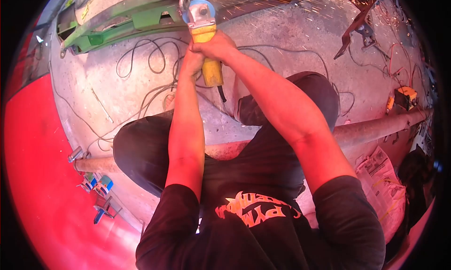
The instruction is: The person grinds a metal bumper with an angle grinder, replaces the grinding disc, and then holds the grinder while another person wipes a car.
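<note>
Both hands hold a yellow angle grinder [212,73] with a silver head and a blue disc [206,9]. My left hand [192,61] is wrapped round the left side of its body. From the right, my right hand [217,47] grips it just below the head. The disc meets a small metal piece [184,1] at the top, and orange sparks fly off to the right. A black cord leaves the grinder's lower end. Left of the disc lies a green metal frame [141,21].
Cables [150,58] loop over the concrete floor. A rusty pipe [376,127] runs crosswise by my legs. At the right are a rusty bracket [359,28], a yellow-and-black device [405,97] and newspaper [383,185]. Small blue-and-silver tools [102,185] lie at the lower left.
</note>
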The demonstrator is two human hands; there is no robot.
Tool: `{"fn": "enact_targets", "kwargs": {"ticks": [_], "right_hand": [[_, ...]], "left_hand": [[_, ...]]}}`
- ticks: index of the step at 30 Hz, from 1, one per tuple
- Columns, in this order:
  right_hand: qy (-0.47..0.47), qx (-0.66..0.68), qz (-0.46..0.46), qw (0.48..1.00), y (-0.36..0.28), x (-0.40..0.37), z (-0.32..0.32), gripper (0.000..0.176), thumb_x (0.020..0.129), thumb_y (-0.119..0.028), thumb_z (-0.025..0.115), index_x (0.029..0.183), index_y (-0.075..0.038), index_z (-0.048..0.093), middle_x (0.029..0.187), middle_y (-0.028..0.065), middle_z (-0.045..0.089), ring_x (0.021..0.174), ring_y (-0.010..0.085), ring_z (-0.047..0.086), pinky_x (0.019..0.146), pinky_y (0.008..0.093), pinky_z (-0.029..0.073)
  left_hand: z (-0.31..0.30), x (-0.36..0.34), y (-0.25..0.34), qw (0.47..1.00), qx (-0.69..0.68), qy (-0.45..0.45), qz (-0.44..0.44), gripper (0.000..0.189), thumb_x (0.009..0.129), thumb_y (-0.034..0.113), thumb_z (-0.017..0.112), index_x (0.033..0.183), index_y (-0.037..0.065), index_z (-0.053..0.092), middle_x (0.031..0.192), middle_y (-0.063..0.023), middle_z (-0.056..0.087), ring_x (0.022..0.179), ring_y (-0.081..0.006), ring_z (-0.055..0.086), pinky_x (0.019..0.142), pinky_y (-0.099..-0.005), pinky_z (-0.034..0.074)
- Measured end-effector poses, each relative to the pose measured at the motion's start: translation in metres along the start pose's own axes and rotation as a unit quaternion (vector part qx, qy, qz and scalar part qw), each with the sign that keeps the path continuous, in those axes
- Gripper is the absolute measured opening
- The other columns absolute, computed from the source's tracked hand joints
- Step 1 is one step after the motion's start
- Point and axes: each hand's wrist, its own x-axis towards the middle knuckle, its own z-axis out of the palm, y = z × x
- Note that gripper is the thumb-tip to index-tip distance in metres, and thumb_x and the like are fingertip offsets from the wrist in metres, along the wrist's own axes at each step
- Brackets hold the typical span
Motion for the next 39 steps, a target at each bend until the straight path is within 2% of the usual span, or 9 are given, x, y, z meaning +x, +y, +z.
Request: {"fn": "enact_targets", "kwargs": {"ticks": [4,7,13,21,24,28,31,39], "right_hand": [[0.0,-0.004,0.005,1.0,-0.001,0.002,0.001,0.097,0.055,-0.057,0.083,0.125,0.005,0.053,0.124,0.0205,0.06,0.115,0.0318,0.06,0.096,0.0377,0.049],[-0.008,0.004,0.011,1.0,-0.003,0.0,-0.001,0.097,0.056,-0.057,0.083,0.125,0.005,0.054,0.124,0.0201,0.06,0.115,0.0313,0.061,0.096,0.0375,0.049],[-0.016,0.014,0.017,1.0,-0.005,-0.002,-0.004,0.096,0.056,-0.057,0.083,0.124,0.004,0.054,0.125,0.02,0.06,0.115,0.0309,0.061,0.096,0.0373,0.049],[0.027,-0.018,0.011,0.999,-0.009,-0.01,-0.003,0.094,0.057,-0.056,0.083,0.124,0.005,0.054,0.124,0.0198,0.061,0.116,0.0311,0.06,0.096,0.0386,0.049],[0.006,0.01,0.0,1.0,-0.008,-0.009,-0.006,0.096,0.057,-0.055,0.082,0.125,0.005,0.053,0.125,0.0207,0.06,0.117,0.0317,0.06,0.096,0.0392,0.049],[0.021,-0.007,0.009,1.0,-0.01,-0.012,-0.012,0.096,0.057,-0.056,0.082,0.125,0.005,0.052,0.125,0.0214,0.059,0.116,0.0325,0.06,0.096,0.04,0.049],[0.032,-0.026,0.009,0.999,-0.009,-0.009,-0.011,0.096,0.057,-0.056,0.082,0.124,0.005,0.052,0.124,0.0215,0.059,0.116,0.0327,0.06,0.096,0.0403,0.049],[0.028,-0.022,0.002,0.999,-0.008,-0.007,-0.005,0.093,0.057,-0.056,0.082,0.122,0.005,0.055,0.123,0.0214,0.061,0.114,0.0324,0.061,0.095,0.0403,0.05]], "left_hand": [[0.002,-0.003,0.004,1.0,-0.011,0.003,-0.022,0.048,0.085,0.003,0.062,0.131,0.007,0.047,0.117,-0.0107,0.059,0.1,-0.0224,0.063,0.08,-0.0365,0.056],[0.004,-0.004,0.007,1.0,0.01,-0.002,0.004,0.048,0.085,0.002,0.062,0.129,0.007,0.047,0.116,-0.0109,0.06,0.097,-0.023,0.064,0.077,-0.0372,0.057],[0.01,-0.01,0.018,1.0,-0.012,-0.009,-0.026,0.047,0.084,0.004,0.064,0.128,0.007,0.047,0.114,-0.01,0.06,0.093,-0.023,0.065,0.074,-0.0375,0.058],[0.005,-0.005,0.006,1.0,-0.008,0.002,0.004,0.05,0.085,0.008,0.066,0.131,0.007,0.048,0.116,-0.0098,0.061,0.097,-0.0208,0.063,0.078,-0.0359,0.056],[0.002,-0.003,0.004,1.0,-0.012,-0.014,-0.003,0.051,0.084,0.009,0.067,0.132,0.006,0.048,0.118,-0.0098,0.06,0.099,-0.0202,0.063,0.08,-0.0353,0.055],[0.004,0.001,0.002,1.0,-0.002,-0.012,0.008,0.05,0.085,0.01,0.067,0.132,0.006,0.049,0.117,-0.0091,0.061,0.1,-0.0197,0.062,0.083,-0.0348,0.054],[0.006,0.002,-0.001,1.0,0.005,-0.016,0.014,0.038,0.091,0.017,0.063,0.125,0.004,0.055,0.115,-0.0082,0.063,0.098,-0.0185,0.062,0.084,-0.0356,0.053],[0.004,-0.002,0.001,1.0,0.006,-0.001,0.012,0.036,0.089,0.014,0.064,0.122,0.003,0.057,0.113,-0.0073,0.064,0.098,-0.0183,0.062,0.083,-0.0344,0.053]]}}
